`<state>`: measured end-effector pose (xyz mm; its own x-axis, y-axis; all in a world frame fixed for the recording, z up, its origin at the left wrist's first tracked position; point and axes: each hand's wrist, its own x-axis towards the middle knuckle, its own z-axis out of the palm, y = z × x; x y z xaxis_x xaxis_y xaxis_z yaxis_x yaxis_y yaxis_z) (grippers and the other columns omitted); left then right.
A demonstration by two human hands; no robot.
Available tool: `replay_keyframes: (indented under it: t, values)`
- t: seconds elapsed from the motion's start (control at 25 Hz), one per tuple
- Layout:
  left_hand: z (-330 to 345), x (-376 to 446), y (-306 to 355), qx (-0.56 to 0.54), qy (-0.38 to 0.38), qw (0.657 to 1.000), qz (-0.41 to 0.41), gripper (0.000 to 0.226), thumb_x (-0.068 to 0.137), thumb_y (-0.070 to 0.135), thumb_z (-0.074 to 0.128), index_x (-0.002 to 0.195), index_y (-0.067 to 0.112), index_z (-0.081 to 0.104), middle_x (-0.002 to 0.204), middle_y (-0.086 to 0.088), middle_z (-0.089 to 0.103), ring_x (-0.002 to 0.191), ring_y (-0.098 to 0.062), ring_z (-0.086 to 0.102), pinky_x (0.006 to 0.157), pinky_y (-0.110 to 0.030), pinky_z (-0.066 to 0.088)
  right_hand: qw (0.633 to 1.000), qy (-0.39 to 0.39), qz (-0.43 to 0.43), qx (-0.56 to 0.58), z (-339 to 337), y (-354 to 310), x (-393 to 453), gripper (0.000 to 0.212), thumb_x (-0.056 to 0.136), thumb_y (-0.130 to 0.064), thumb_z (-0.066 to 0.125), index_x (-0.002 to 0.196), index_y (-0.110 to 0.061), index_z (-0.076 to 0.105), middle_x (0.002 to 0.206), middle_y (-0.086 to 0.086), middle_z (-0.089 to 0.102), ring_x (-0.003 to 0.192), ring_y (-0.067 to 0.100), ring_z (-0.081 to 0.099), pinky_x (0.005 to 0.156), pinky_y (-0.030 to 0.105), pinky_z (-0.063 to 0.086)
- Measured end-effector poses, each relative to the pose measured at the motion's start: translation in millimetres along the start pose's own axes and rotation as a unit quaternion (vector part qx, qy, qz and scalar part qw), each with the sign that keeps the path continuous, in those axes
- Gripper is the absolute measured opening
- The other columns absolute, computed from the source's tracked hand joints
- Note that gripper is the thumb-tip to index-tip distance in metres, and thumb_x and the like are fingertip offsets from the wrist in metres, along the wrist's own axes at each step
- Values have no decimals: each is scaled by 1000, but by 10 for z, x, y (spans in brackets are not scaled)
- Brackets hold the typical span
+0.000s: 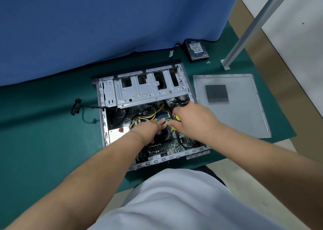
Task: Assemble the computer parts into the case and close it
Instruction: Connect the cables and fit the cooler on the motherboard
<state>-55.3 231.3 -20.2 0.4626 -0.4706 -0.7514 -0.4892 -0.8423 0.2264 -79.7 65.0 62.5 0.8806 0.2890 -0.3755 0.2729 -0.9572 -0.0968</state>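
Green mat [43, 142] covers the table before a blue curtain [87, 29]. On it the open case [108, 90] lies flat, its side panel [244, 111] just to the right and a hard drive [198, 50] behind. Inside the case, the right hand [194, 119] grips a yellow screwdriver [176, 118] over the motherboard [157, 147]. The left hand [152, 127] rests on the fan [163, 133], fingers extended.

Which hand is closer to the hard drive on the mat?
Right. The right hand, gripping a yellow screwdriver, is over the case's right side, below the hard drive. The left hand sits further left and lower, over the fan.
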Motion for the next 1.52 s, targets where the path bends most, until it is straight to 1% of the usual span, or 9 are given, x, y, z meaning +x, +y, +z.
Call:
replay_keyframes:
  t: [0.16,0.4,0.52,0.68,0.84,0.96,1.08,1.32,1.52]
  values:
    - [-50,-19,56,-24,-4,999,-36,64,101,-3,50,158,16,27,164,-11,27,143,-30,41,110,-34,36,997,24,53,-54,133,-170,-37,61,99,-73,24,73,-22,45,60,-1,37,72,29,62,56,33,34]
    - [34,6,-19,8,16,1000,10,89,94,-5,61,163,25,12,170,2,2,156,-22,13,120,-37,29,991,-49,-120,-10,-1,101,-49,34,99,-30,63,133,-30,57,130,2,53,99,30,65,77,39,55]
    - [64,48,-37,4,13,1000,9,91,94,-5,62,163,27,12,170,3,1,155,-23,14,120,-37,29,995,-36,-92,-15,54,81,-77,23,100,-31,57,122,-23,58,103,5,62,91,31,63,69,42,55]
    - [71,43,-19,5,19,1000,4,86,95,-5,61,162,27,17,169,2,15,152,-24,26,115,-36,35,996,40,45,-71,186,-45,-61,50,103,-64,32,91,-20,53,68,3,52,62,27,44,46,30,21]
    - [49,29,18,-1,12,1000,-14,85,96,-3,60,162,26,15,169,-3,14,150,-25,31,116,-36,34,1000,12,-25,0,144,21,-9,50,101,-63,40,114,-16,50,100,5,58,80,30,61,60,37,46]
    - [37,38,13,22,5,1000,-1,90,96,-2,62,163,24,8,170,5,-4,156,-21,11,121,-37,27,991,-9,-135,-4,32,131,-15,38,100,-31,61,137,-26,52,132,0,48,91,30,64,69,37,52]
    - [60,75,-22,22,11,1000,3,92,94,-4,63,163,25,9,170,6,-4,156,-21,12,120,-34,27,985,-8,-158,-62,26,169,-60,36,97,-18,58,132,-26,55,121,-1,58,91,28,65,69,39,55]
    - [115,166,-75,36,10,999,3,93,94,2,66,163,29,9,170,5,0,154,-23,21,114,-32,31,991,37,26,-126,133,87,-44,61,100,-70,27,77,-17,44,59,-4,39,49,19,38,45,29,21]
    - [163,183,-115,21,28,999,15,93,92,-3,64,162,30,12,170,8,1,154,-22,21,116,-32,31,985,-68,-144,-72,46,225,-71,40,100,-50,57,130,-23,56,127,2,50,77,25,55,70,39,54]
